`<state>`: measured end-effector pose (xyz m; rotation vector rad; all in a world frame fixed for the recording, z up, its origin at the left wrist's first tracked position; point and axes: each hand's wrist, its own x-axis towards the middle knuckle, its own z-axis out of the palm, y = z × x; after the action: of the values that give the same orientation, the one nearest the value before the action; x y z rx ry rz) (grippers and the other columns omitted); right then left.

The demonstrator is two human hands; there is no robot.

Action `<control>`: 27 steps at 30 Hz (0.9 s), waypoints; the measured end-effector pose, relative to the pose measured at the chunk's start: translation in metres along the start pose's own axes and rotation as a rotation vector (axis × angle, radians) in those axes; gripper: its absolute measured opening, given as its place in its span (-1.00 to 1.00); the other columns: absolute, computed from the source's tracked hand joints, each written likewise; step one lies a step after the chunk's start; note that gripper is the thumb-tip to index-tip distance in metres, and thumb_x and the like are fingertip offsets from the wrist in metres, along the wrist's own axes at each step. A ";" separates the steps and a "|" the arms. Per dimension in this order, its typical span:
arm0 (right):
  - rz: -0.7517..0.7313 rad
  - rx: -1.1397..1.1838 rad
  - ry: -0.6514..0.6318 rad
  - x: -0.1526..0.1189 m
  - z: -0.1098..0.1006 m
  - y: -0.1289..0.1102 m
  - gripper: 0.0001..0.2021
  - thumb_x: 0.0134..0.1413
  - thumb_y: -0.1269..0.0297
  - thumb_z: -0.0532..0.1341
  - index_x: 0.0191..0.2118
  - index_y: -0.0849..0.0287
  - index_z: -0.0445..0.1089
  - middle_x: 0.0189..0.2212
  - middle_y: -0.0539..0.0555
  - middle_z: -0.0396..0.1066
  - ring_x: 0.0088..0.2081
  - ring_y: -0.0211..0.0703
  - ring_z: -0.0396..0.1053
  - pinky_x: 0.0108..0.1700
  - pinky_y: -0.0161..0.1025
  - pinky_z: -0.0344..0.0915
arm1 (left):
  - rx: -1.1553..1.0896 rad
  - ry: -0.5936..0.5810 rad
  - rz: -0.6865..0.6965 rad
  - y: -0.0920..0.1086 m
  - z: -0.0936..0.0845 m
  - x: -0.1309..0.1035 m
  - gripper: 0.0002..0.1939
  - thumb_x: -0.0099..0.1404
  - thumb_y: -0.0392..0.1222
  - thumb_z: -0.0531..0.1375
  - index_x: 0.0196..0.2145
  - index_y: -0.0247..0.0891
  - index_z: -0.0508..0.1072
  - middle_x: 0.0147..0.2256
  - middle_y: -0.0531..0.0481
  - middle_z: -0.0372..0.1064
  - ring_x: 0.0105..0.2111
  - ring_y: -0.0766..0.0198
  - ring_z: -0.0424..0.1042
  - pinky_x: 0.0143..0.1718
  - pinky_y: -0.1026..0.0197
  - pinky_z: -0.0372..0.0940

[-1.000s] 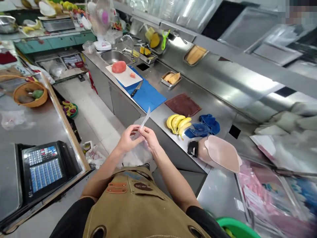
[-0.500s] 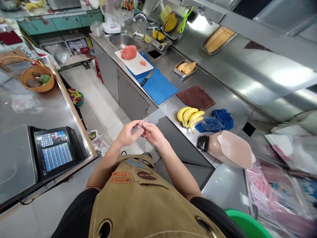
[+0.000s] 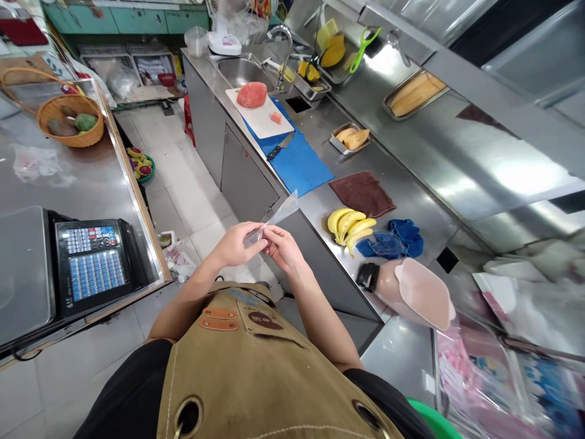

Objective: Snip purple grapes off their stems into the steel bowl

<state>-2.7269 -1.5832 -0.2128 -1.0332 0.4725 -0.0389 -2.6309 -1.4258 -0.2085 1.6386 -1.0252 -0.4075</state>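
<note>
Plastic [image 3: 284,209], seemingly unopened, was pinched by left hand [image 3: 240,246] and right hand [image 3: 284,247], nearly closed; bananas [image 3: 350,224] lay untouched near bench's [image 3: 314,207] front edge.

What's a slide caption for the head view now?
Left hand and right hand on clear plastic, beside a steel counter with bananas and a knife.

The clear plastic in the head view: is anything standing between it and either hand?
Nothing visible does. The left hand and right hand meet at the clear plastic, part of which sticks up beyond them. The bananas on the steel counter lie off to the right, apart from both hands.
</note>
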 end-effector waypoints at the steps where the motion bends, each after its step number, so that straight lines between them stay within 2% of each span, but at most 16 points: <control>1: -0.004 -0.003 0.005 0.000 0.001 0.000 -0.54 -0.20 -0.09 0.66 -0.34 0.15 0.60 -0.41 0.00 0.50 -0.48 -0.34 0.29 -0.47 -0.35 0.23 | -0.001 -0.005 0.002 0.000 -0.001 0.000 -0.61 0.39 -0.02 0.29 0.07 -0.29 0.59 -0.01 -0.22 0.64 -0.03 0.03 0.61 0.10 -0.01 0.47; 10: -0.033 -0.061 0.024 0.001 0.009 0.005 -0.53 -0.22 -0.12 0.63 -0.41 0.16 0.57 -0.39 0.01 0.49 -0.48 -0.34 0.24 -0.46 -0.31 0.18 | 0.018 -0.067 -0.009 0.001 -0.007 -0.005 -0.69 0.40 -0.10 0.24 0.03 -0.27 0.56 -0.08 -0.16 0.61 -0.08 0.08 0.57 0.03 0.04 0.44; 17: -0.089 -0.159 0.060 0.001 0.016 0.008 -0.62 -0.14 -0.06 0.59 -0.43 0.14 0.59 -0.44 0.04 0.51 -0.46 -0.28 0.30 -0.42 -0.28 0.25 | 0.204 -0.081 -0.015 0.002 -0.008 -0.011 -0.70 0.41 -0.14 0.24 0.06 -0.21 0.55 0.04 -0.19 0.62 0.04 -0.04 0.56 0.13 -0.12 0.43; 22: -0.112 -0.245 0.046 -0.001 0.017 0.005 -0.65 -0.12 -0.04 0.60 -0.45 0.13 0.61 -0.49 0.02 0.51 -0.49 -0.27 0.31 -0.40 -0.25 0.31 | 0.327 -0.111 0.001 0.005 -0.010 -0.014 -0.71 0.43 -0.16 0.21 0.06 -0.25 0.54 0.13 -0.24 0.59 0.15 -0.12 0.52 0.21 -0.21 0.43; 27: -0.102 -0.282 0.039 0.000 0.014 0.004 -0.61 -0.16 -0.07 0.61 -0.45 0.14 0.61 -0.46 0.05 0.55 -0.46 -0.24 0.38 -0.36 -0.23 0.37 | 0.319 -0.126 0.020 0.006 -0.011 -0.017 -0.73 0.48 -0.12 0.19 0.06 -0.21 0.54 0.13 -0.21 0.59 0.15 -0.09 0.52 0.21 -0.20 0.44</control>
<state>-2.7224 -1.5698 -0.2107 -1.3348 0.4690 -0.0846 -2.6357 -1.4058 -0.2034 1.9027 -1.2489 -0.3501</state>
